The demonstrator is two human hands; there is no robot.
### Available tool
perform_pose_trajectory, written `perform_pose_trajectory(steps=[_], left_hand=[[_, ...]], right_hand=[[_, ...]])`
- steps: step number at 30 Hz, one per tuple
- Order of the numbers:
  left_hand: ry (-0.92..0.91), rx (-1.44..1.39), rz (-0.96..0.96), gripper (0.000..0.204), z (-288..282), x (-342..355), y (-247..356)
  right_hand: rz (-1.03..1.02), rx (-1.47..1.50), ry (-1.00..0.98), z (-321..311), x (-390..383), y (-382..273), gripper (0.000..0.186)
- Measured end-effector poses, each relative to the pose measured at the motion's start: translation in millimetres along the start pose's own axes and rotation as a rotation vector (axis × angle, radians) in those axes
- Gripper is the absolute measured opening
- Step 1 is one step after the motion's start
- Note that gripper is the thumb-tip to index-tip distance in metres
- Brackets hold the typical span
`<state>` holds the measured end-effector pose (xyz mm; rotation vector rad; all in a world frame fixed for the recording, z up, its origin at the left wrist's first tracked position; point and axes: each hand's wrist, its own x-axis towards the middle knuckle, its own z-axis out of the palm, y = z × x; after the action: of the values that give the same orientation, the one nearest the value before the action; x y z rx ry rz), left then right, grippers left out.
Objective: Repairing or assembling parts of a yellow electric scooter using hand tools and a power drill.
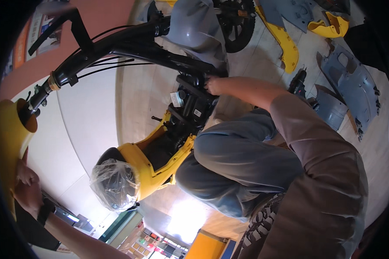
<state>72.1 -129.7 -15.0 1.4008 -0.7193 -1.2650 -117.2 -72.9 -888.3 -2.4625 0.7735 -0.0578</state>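
A partly stripped scooter stands beside my bent legs, its black tube frame bare. My right hand presses against the frame near the foot of the grey plastic guard. Its fingers are bent and partly hidden, so what they grip does not show. Just below it sits a black box-like unit with small white labels. At the far left, a dark band circles the wrist of my left hand. Its curled fingers close on the edge of the yellow front cover, which surrounds the steering column.
A plastic-wrapped seat tops the yellow rear body. Grey panels, a yellow trim strip and a yellow cover piece lie on the floor at the right. A black power drill lies nearby. One black wheel shows at the top.
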Motion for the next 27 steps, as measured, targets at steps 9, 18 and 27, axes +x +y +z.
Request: perform_pose_trajectory(steps=[9,18,27], left_hand=[[0.102,0.237,0.061,0.068,0.5,-19.9,-7.0],[0.040,0.146,-0.004,0.072,7.0,-22.7,-10.3],[-0.022,-0.024,-0.110,0.065,-0.7,-28.3,-8.9]], right_hand=[[-0.435,-0.640,-0.344,27.9,35.5,-1.8,0.029],[-0.763,-0.752,-0.215,-0.5,41.2,1.5,0.018],[-0.581,-0.425,-0.194,-94.1,-12.9,-19.5,0.019]])
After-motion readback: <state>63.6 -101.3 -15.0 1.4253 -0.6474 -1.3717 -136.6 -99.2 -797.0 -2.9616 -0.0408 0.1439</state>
